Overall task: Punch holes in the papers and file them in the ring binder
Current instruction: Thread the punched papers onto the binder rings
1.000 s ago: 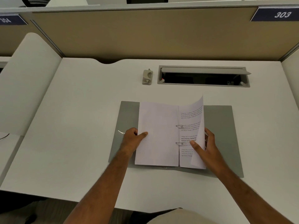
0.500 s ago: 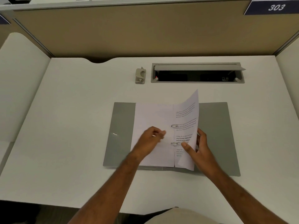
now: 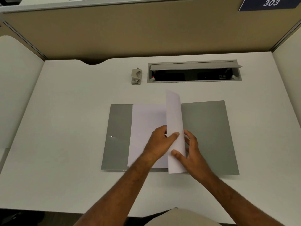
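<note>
Binder: the grey ring binder (image 3: 210, 136) lies open and flat on the white desk (image 3: 65, 128), in the middle, close to the person.
Flat pages: a white stack of papers (image 3: 146, 121) lies on the left half of the binder. The grey cover shows on its left side.
Standing page: one white sheet (image 3: 175, 121) stands up on its edge over the middle of the binder (its top curls a little to the right). It hides the rings, so I cannot tell how it sits on them.
Left hand: the left hand (image 3: 160, 141) is at the left side of the standing sheet. Its thumb lies across the front of the sheet and its fingers are curled, so it pinches the sheet.
Right hand: the right hand (image 3: 192, 152) is at the right side of the same sheet. Its thumb presses on the front, low down. Its fingers are spread out behind the sheet.
Hole punch: the small grey hole punch (image 3: 136, 76) sits at the far side of the desk, well apart from the binder.
Desk slot: a long grey slot with a raised lid (image 3: 194, 66) is just to the right of the hole punch.
Wall: a tan wall (image 3: 130, 30) stands behind the desk, with a blue sign (image 3: 270, 3) that says 303.
</note>
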{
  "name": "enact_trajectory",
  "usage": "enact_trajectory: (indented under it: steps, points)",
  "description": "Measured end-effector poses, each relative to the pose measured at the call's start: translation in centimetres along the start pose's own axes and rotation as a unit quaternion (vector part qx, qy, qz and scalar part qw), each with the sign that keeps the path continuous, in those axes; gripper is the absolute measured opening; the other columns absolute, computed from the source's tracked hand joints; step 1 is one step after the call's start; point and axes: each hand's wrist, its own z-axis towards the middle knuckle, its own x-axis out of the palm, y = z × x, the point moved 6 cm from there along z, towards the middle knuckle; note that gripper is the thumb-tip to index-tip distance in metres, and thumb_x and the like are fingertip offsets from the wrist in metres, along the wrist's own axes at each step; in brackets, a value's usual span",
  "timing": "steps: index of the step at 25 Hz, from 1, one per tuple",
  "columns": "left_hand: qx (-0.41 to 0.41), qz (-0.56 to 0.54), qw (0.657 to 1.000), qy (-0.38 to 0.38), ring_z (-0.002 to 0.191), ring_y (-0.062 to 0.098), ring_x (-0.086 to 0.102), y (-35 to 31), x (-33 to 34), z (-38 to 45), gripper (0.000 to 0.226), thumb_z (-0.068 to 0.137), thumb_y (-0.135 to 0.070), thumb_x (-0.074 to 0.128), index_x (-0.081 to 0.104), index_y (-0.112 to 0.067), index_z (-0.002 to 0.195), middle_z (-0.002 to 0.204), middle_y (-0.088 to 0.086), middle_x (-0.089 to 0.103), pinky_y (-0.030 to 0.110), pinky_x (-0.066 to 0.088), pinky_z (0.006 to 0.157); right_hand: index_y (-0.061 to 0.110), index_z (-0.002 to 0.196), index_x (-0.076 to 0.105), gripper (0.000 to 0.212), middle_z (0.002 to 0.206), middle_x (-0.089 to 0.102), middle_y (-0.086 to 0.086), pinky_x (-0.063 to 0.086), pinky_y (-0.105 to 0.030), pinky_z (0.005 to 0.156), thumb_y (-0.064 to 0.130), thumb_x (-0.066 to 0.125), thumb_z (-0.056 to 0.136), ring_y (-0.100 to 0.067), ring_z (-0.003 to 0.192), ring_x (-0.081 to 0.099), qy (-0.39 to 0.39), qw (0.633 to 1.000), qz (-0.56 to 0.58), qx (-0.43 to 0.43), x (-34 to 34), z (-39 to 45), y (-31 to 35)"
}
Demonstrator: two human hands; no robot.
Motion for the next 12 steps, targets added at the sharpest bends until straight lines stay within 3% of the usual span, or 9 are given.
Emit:
enact_trajectory:
  steps: [4, 12]
  points:
    - [-0.009, -0.026, 0.999, -0.041, 0.097, 0.003, 0.068, 0.3, -3.6, -0.7, 0.030, 0.097, -0.039, 0.067, 0.066, -0.023, 0.122, 0.110, -0.011, 0.070, 0.016, 0.055, 0.076, 0.038, 0.154, 0.018, 0.104, 0.161, 0.024, 0.013, 0.035, -0.039, 0.118, 0.089, 0.052, 0.070, -0.009, 0.146, 0.030, -0.006, 1.000, 0.024, 0.010, -0.7, -0.3, -0.3]
    - [-0.048, -0.032, 0.993, -0.108, 0.092, 0.004, 0.071, 3.8, -9.4, -1.7, 0.014, 0.096, -0.034, 0.068, 0.070, -0.029, 0.109, 0.101, -0.014, 0.073, 0.022, 0.056, 0.077, 0.036, 0.153, 0.022, 0.092, 0.159, 0.030, 0.011, 0.032, -0.044, 0.121, 0.081, 0.055, 0.080, -0.004, 0.146, 0.030, 0.024, 0.999, -0.013, 0.019, 0.4, 0.6, -1.7]
